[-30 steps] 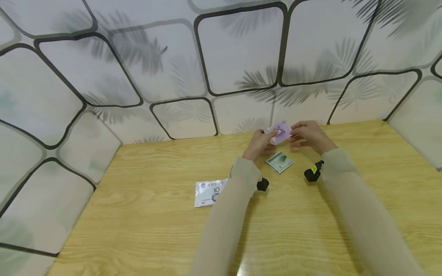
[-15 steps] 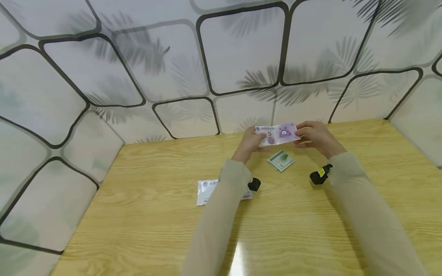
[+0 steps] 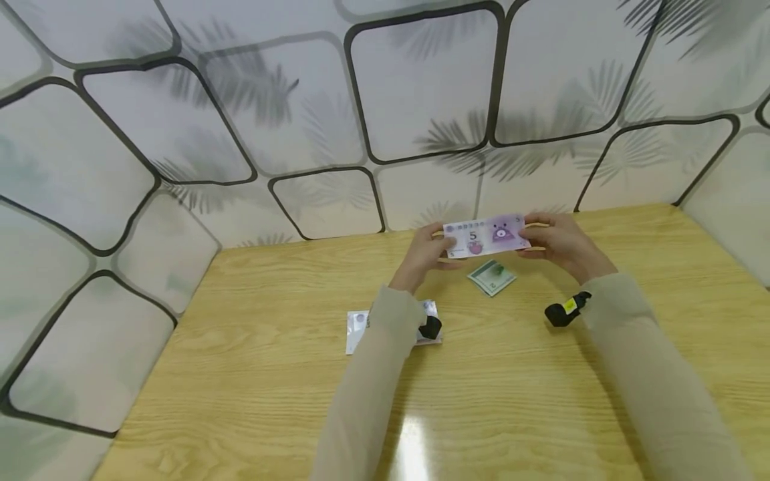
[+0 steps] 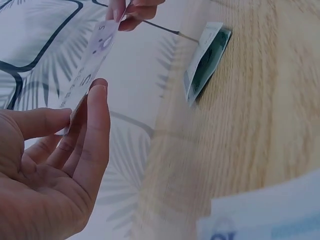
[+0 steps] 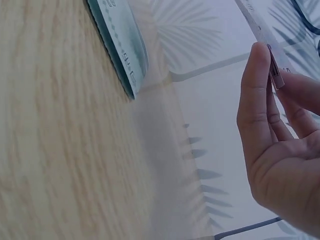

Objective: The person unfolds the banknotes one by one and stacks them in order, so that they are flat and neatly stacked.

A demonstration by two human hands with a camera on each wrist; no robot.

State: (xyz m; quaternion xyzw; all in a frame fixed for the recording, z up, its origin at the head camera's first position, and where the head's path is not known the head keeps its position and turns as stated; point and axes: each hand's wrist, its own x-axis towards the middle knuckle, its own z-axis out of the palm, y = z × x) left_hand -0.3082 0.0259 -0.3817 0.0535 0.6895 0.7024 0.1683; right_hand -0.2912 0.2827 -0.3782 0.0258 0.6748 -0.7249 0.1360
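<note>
Stretched out flat between my two hands is a purple play banknote (image 3: 484, 236) marked 5, with a bear face on its right part. My left hand (image 3: 423, 254) pinches its left end between thumb and fingers. At the opposite end, my right hand (image 3: 564, 244) pinches the note the same way; the right wrist view shows the note's edge (image 5: 276, 80) between thumb and forefinger. Below the raised note, a folded green banknote (image 3: 492, 277) marked 2 lies on the table, its halves slightly apart in the left wrist view. Pale banknotes (image 3: 356, 331) lie partly hidden under my left forearm.
The wooden table (image 3: 271, 401) runs back to a patterned wall (image 3: 427, 87). Another wall (image 3: 72, 321) closes the left side. A black wrist camera (image 3: 564, 312) hangs beneath my right sleeve, and another (image 3: 430, 327) beneath the left.
The purple banknote, folded and mostly in my left hand earlier, is now opened out full length. My hands have moved apart, the left one leftward and the right one rightward.
</note>
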